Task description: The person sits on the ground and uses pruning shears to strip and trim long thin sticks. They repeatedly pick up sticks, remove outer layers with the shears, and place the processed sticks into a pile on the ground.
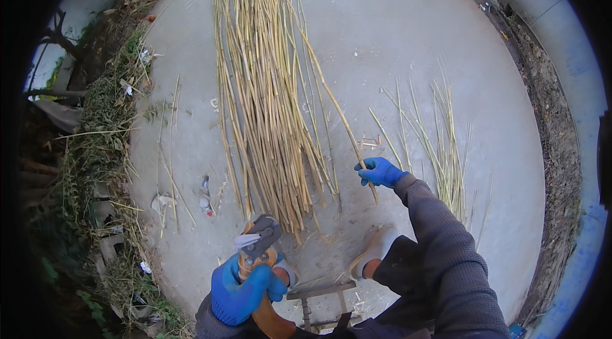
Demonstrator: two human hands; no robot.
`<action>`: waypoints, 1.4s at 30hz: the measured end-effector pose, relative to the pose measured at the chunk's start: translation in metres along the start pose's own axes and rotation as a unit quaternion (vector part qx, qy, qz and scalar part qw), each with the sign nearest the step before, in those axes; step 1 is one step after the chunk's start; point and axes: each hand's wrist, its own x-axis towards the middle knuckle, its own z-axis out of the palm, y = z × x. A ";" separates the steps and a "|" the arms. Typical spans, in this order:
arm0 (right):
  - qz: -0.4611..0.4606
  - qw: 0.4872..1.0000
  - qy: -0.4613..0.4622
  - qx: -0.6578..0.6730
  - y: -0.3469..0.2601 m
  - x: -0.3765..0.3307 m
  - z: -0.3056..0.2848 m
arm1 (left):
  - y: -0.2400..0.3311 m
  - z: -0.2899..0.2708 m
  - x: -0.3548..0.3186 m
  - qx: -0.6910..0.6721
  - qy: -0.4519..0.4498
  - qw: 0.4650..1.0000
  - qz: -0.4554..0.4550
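My right hand [381,172], in a blue knit glove, is closed round the lower part of a long, thin cane stalk [333,98]. The stalk slants up and left toward the big pile, and its butt end pokes out below my fingers. Low in the view, my left hand [237,294], gloved in blue too, grips orange-handled pruning shears [260,244] with a dark metal head pointing up. How far their jaws are apart is hard to make out. Ahead of me lies a large pile of yellow-brown canes [264,90], cut ends toward my feet.
Thinner stalks [449,147] lie loosely on the concrete at the right, and a few more [169,167] at the left. Weeds and rubble [108,122] line the left edge; a pale wall [567,52] curves along the right. A small metal frame [320,292] stands between my feet.
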 end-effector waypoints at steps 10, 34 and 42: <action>-0.113 0.984 0.036 0.129 -0.188 -0.202 0.008 | -0.012 -0.009 -0.009 -0.038 0.006 0.992 0.116; -0.265 0.941 0.139 0.158 -0.244 -0.347 0.125 | -0.079 0.027 -0.198 0.114 -0.197 0.971 0.072; -0.298 0.919 0.156 0.205 -0.269 -0.362 0.147 | -0.100 0.044 -0.226 0.111 -0.174 0.969 0.135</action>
